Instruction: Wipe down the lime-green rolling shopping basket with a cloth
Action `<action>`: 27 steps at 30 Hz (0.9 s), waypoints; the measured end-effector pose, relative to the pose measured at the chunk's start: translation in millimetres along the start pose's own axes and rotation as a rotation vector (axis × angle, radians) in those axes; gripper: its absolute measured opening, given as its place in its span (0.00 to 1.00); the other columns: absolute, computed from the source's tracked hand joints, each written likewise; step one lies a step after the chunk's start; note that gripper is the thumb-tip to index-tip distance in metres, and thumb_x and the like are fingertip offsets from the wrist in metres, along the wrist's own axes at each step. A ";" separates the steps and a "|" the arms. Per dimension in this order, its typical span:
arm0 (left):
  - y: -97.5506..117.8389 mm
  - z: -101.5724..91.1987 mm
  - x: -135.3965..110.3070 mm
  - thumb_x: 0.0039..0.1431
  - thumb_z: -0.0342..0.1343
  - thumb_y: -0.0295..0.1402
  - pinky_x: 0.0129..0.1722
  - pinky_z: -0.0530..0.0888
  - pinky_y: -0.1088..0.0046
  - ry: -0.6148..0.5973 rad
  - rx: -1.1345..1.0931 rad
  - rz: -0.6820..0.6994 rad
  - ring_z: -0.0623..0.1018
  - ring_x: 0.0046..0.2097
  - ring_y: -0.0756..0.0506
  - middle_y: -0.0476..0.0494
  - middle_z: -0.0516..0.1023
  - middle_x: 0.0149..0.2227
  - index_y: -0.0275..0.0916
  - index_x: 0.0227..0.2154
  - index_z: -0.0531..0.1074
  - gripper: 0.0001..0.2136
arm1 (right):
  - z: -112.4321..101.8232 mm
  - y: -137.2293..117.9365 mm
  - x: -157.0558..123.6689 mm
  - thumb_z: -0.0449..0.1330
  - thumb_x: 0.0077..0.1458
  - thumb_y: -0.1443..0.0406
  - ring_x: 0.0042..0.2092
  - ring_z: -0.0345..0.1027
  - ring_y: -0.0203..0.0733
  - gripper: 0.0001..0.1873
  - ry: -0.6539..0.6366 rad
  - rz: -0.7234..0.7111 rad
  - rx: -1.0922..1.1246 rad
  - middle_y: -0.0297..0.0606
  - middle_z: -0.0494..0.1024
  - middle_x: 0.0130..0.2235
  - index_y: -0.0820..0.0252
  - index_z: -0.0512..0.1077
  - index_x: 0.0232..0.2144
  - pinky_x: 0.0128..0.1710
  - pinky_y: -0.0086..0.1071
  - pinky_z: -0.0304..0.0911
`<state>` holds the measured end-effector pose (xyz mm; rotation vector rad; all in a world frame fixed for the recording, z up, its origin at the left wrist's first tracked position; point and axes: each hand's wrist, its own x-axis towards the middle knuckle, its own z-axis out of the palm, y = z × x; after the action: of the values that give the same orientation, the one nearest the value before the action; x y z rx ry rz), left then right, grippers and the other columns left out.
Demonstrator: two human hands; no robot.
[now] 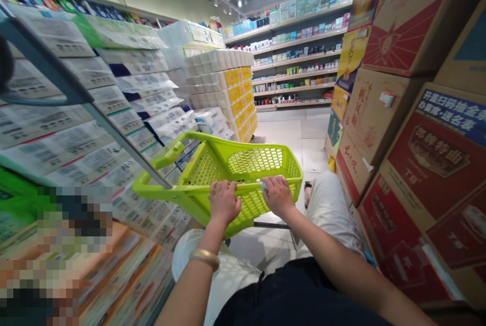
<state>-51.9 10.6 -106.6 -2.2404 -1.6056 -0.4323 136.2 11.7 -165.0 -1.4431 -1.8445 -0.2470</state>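
A lime-green plastic shopping basket [243, 161] with a perforated body is in front of me in a shop aisle, and nothing shows inside it. My left hand [224, 202], with a gold bangle on the wrist, is closed over the basket's near rim. My right hand [278, 195] grips the same rim a little to the right. The basket's green handle [152, 187] sticks out to the left. My legs in light trousers show below the basket.
Stacked packs of tissue paper [94, 108] fill the shelves on the left, with toilet roll stacks [224, 88] further on. Red and brown cardboard boxes [413, 128] are piled on the right. A tiled aisle floor [296, 136] leads to shelves of bottles [299, 63] at the back.
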 end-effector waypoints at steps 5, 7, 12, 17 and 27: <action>8.6 1.0 -0.4 0.47 0.54 0.31 0.60 0.54 0.55 0.013 0.009 -0.018 0.68 0.48 0.37 0.39 0.72 0.40 0.39 0.41 0.70 0.16 | 4.1 -14.4 2.5 0.56 0.51 0.70 0.45 0.60 0.49 0.17 0.005 0.095 -0.031 0.43 0.74 0.41 0.59 0.72 0.45 0.54 0.42 0.48; 10.2 1.8 -1.1 0.47 0.54 0.31 0.59 0.54 0.55 0.017 0.015 -0.016 0.68 0.49 0.37 0.38 0.72 0.41 0.39 0.42 0.70 0.16 | 9.9 -32.9 7.1 0.57 0.50 0.70 0.45 0.59 0.49 0.18 -0.017 0.053 -0.005 0.43 0.73 0.41 0.58 0.71 0.45 0.53 0.42 0.48; 7.7 2.6 -4.1 0.47 0.53 0.29 0.60 0.54 0.55 0.027 0.002 -0.003 0.68 0.50 0.37 0.38 0.72 0.41 0.40 0.42 0.70 0.16 | 14.4 -47.6 10.0 0.56 0.52 0.69 0.45 0.60 0.47 0.20 -0.043 -0.061 0.050 0.41 0.73 0.43 0.57 0.69 0.49 0.52 0.40 0.50; 8.4 3.1 -7.4 0.47 0.53 0.29 0.59 0.54 0.55 0.041 -0.029 -0.011 0.68 0.50 0.37 0.38 0.72 0.42 0.40 0.43 0.70 0.17 | 0.1 -12.0 -2.9 0.54 0.54 0.70 0.47 0.61 0.46 0.19 -0.010 -0.070 0.020 0.41 0.74 0.44 0.57 0.69 0.49 0.55 0.38 0.49; 20.7 -1.8 -10.0 0.49 0.51 0.29 0.59 0.55 0.55 0.058 -0.060 -0.042 0.68 0.49 0.37 0.39 0.73 0.42 0.41 0.43 0.71 0.16 | 6.0 -56.5 12.4 0.55 0.53 0.69 0.45 0.61 0.47 0.19 -0.075 0.047 0.088 0.42 0.74 0.42 0.57 0.70 0.48 0.51 0.40 0.51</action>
<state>-35.4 -4.8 -111.5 -2.2190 -1.6330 -0.5588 82.3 5.2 -144.3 -1.4503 -1.8546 -0.0882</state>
